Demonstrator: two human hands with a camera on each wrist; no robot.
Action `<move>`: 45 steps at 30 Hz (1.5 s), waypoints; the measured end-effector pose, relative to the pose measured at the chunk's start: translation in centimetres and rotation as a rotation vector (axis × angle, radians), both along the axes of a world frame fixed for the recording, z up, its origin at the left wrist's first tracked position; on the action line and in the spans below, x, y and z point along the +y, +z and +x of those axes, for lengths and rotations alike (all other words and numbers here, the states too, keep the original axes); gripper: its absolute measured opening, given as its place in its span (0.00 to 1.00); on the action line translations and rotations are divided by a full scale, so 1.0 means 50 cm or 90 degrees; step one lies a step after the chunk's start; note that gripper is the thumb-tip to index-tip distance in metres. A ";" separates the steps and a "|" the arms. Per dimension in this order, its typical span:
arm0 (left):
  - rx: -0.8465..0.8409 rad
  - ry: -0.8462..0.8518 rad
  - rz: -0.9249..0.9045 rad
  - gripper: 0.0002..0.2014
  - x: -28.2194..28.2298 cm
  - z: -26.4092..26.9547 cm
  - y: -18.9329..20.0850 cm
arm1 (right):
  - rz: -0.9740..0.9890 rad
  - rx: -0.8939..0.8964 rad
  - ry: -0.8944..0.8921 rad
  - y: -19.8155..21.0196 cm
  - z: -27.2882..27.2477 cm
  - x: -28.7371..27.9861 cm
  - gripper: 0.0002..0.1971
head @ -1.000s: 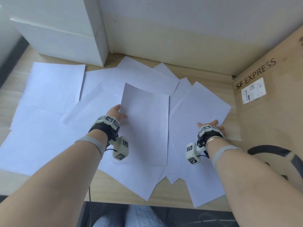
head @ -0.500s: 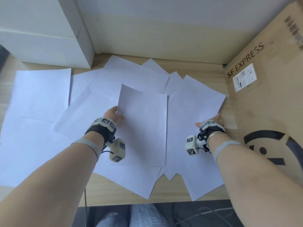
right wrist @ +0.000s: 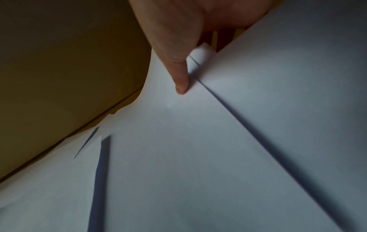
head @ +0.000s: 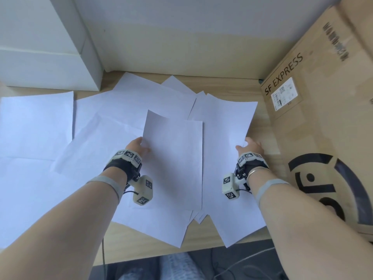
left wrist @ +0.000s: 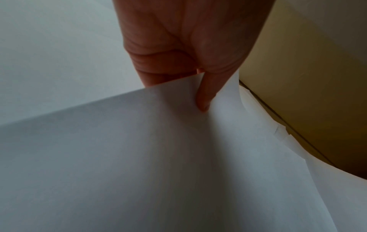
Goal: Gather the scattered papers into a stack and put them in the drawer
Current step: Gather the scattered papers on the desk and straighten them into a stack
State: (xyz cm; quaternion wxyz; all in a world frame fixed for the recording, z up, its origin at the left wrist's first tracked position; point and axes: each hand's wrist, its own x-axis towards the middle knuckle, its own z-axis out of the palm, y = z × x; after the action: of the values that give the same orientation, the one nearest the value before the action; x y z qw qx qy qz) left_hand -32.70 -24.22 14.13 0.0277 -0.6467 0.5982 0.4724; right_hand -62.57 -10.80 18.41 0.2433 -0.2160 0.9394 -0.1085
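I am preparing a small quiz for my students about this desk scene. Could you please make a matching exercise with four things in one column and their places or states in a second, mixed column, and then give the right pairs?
Column one:
1. left hand
2. right hand
3. cardboard box
4. white box

Column two:
A. stands at the far left corner of the desk
B. pinches the left edge of the top middle sheet
C. stands on the right, printed SF EXPRESS
D. grips the right edge of the sheets beside the cardboard

Pairs: 1-B, 2-D, 3-C, 4-A
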 end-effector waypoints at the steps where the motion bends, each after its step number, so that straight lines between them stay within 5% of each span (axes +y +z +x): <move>1: 0.001 0.000 0.000 0.21 0.000 0.000 0.000 | 0.002 0.026 0.018 -0.002 0.001 0.000 0.14; 5: -0.001 0.003 0.000 0.23 0.001 0.001 0.000 | 0.028 -0.033 0.032 -0.012 0.006 -0.004 0.11; 12: -0.010 0.003 -0.003 0.20 0.003 -0.001 0.003 | 0.048 -0.125 0.010 -0.009 0.027 -0.020 0.30; 22: 0.049 0.011 -0.008 0.17 -0.003 0.000 0.008 | 0.030 -0.190 0.114 -0.015 0.062 -0.034 0.19; 29: 0.057 -0.003 -0.015 0.10 0.007 -0.020 0.008 | -0.093 -0.296 0.053 -0.025 0.093 -0.041 0.28; 34: 0.096 0.014 0.010 0.14 0.011 -0.031 0.013 | -0.064 -0.249 0.075 -0.040 0.100 -0.041 0.39; 45: 0.135 -0.004 0.037 0.25 0.014 -0.048 0.028 | -0.137 -0.137 0.074 -0.006 0.087 -0.032 0.24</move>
State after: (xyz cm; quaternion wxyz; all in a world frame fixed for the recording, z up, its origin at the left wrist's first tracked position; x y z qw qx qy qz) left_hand -35.09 -23.52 15.54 -0.0156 -0.5899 0.5858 0.5555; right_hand -58.21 -12.41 18.09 0.3237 -0.2817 0.8769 -0.2168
